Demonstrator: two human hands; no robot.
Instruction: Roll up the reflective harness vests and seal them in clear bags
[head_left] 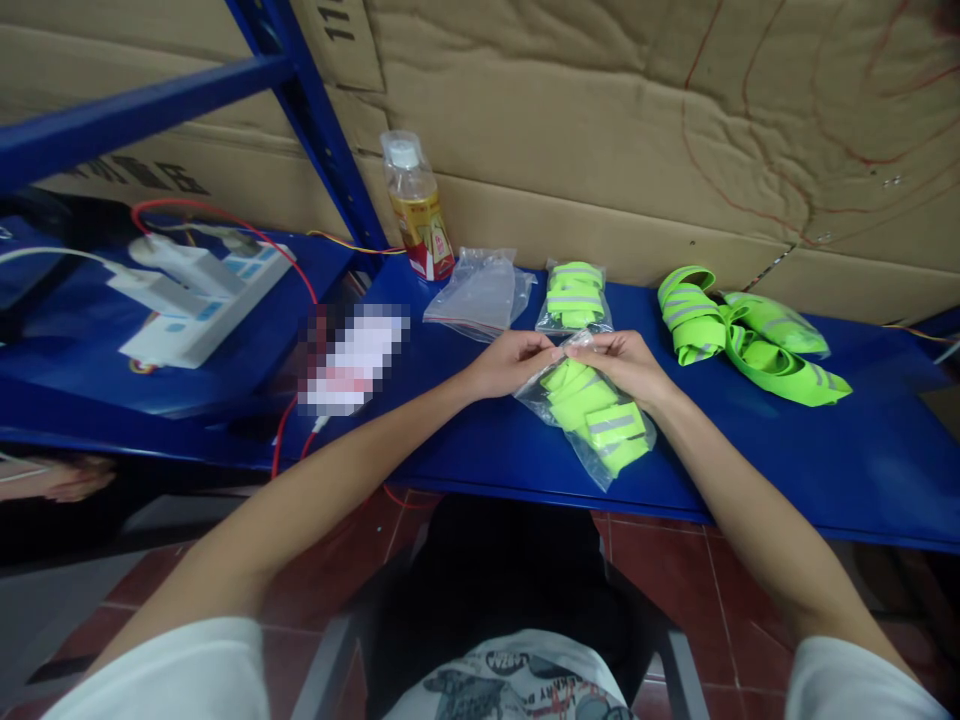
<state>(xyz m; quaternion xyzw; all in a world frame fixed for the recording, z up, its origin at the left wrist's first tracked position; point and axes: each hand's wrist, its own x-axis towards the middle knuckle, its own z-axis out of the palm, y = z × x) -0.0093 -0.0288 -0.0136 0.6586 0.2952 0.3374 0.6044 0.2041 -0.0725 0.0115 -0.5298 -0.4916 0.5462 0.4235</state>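
Note:
A clear plastic bag (596, 467) with folded neon-yellow reflective straps (574, 400) inside lies over the near part of the blue shelf. My left hand (512, 362) pinches the bag's top edge from the left, thumb and fingers closed on it. From the right, my right hand (624, 365) grips the same edge, the two thumbs nearly meeting. Just behind my hands lies another bagged bundle of reflective strap (576, 296). Flat clear bags (482, 293) lie beyond my left hand.
Loose coils of reflective strap (690, 315) and another bagged one (780, 322) lie at right. A bottle (421, 215) stands against the cardboard (525, 140). A power strip (206, 305) with plugs and a blurred-out phone-like item (356, 360) with a red cable are at left. Another person's hand (79, 478) shows far left.

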